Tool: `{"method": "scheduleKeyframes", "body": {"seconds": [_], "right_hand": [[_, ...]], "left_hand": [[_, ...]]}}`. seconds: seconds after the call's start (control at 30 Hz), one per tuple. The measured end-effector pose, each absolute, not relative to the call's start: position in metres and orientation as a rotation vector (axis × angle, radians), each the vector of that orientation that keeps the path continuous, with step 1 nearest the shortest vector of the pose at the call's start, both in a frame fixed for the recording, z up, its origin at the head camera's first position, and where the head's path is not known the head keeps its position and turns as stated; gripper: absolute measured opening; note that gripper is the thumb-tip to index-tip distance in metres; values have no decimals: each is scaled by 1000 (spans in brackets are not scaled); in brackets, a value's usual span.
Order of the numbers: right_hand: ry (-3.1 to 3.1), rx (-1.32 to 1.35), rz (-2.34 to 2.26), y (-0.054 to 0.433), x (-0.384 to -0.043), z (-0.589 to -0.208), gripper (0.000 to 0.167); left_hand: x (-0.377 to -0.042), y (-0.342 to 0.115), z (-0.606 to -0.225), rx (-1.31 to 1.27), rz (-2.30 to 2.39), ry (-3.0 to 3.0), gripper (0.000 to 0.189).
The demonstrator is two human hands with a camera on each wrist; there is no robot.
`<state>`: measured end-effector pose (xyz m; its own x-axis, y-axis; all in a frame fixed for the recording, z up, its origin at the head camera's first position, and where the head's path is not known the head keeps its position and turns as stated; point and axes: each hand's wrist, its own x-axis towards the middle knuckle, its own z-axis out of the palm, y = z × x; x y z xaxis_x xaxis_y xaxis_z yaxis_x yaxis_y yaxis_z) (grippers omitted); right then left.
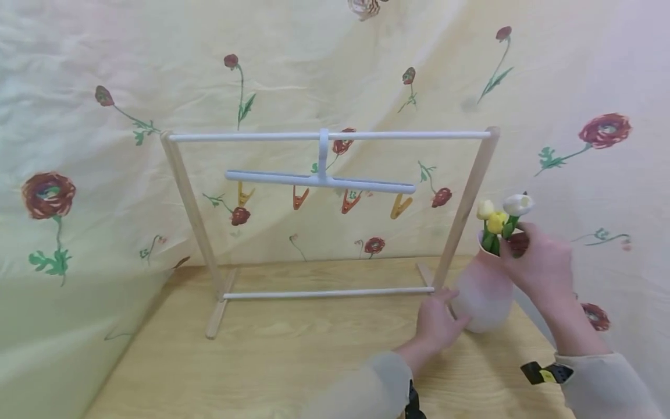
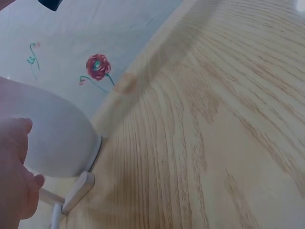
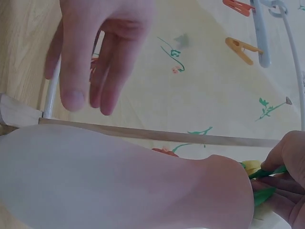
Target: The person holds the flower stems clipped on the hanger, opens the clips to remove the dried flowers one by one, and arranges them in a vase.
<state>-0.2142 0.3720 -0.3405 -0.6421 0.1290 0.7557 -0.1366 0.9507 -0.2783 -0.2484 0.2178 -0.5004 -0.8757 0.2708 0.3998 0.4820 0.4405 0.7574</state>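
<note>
A rounded vase (image 1: 484,299), pink at the neck and whitish below, stands at the right of the table. Artificial tulips, white, cream and yellow (image 1: 496,223), rise from its mouth. At the rim my right hand (image 1: 546,265) pinches the green stem of a white tulip (image 1: 518,205) between thumb and fingers. Beside the vase, near the right foot of the wooden rack, my left hand (image 1: 439,323) hovers with extended fingers and holds nothing. The right wrist view shows a gap between those fingers and the vase. The lower stems are hidden inside the vase.
A wooden rack (image 1: 193,209) with white bars spans the middle of the table (image 1: 314,349). From its top bar hangs a light blue hanger (image 1: 293,178) bearing several orange and yellow clips (image 1: 400,206). Flower-printed cloth (image 1: 293,87) covers the back and sides.
</note>
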Motion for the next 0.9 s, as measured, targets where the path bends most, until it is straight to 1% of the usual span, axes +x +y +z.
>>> {"method": "scheduleKeyframes", "body": {"seconds": [0.17, 0.37, 0.5, 0.67, 0.77, 0.9], "right_hand": [[-2215, 56, 356, 371, -216, -346, 38], [-2188, 88, 323, 371, -213, -348, 34], [-2193, 95, 338, 368, -210, -344, 35], [-2187, 88, 368, 366, -204, -345, 35], [-2136, 110, 388, 366, -202, -349, 46], [-2036, 146, 402, 362, -206, -350, 67]], "left_hand": [[-250, 228, -509, -632, -1366, -2434, 57], [-245, 239, -513, -606, -1485, -2418, 56], [-244, 245, -514, -576, -1586, -2345, 51], [-244, 250, -518, -588, -1529, -2284, 46], [-244, 249, -519, -580, -1457, -2300, 46], [-245, 243, -517, -585, -1373, -2304, 47]]}}
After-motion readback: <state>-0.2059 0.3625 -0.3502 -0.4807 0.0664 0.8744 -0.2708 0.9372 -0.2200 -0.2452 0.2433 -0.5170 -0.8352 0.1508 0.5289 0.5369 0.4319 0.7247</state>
